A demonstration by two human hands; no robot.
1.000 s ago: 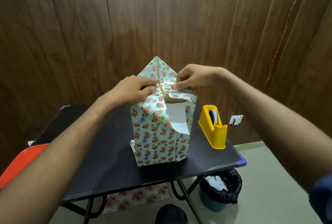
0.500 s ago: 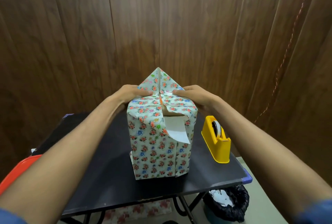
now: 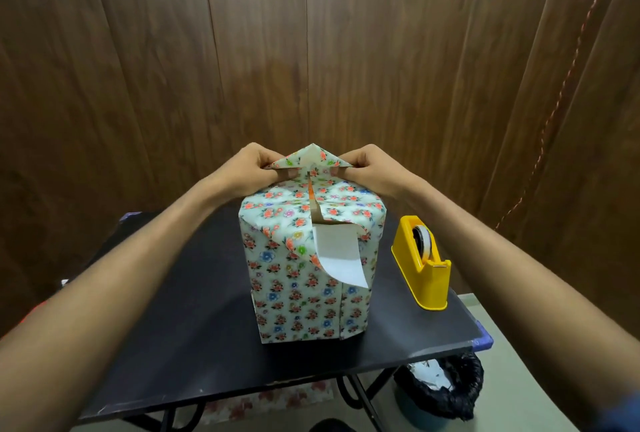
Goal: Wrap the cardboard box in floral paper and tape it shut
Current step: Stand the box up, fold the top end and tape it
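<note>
Head camera showed my left hand (image 3: 254,173) and right hand (image 3: 363,172) pinching the far triangular flap (image 3: 309,158) — folded lower than a second before — atop the wrapped box (image 3: 304,279) on the black table (image 3: 194,345); tape dispenser (image 3: 424,263) untouched, taping came next.

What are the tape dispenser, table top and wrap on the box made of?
Tape dispenser: yellow moulded plastic by the look, smooth with a slight sheen.
Table top: matte black board, perhaps laminate; the core can't be told.
Wrap: thin floral-printed paper, plain white on the reverse, holding sharp creases.
</note>
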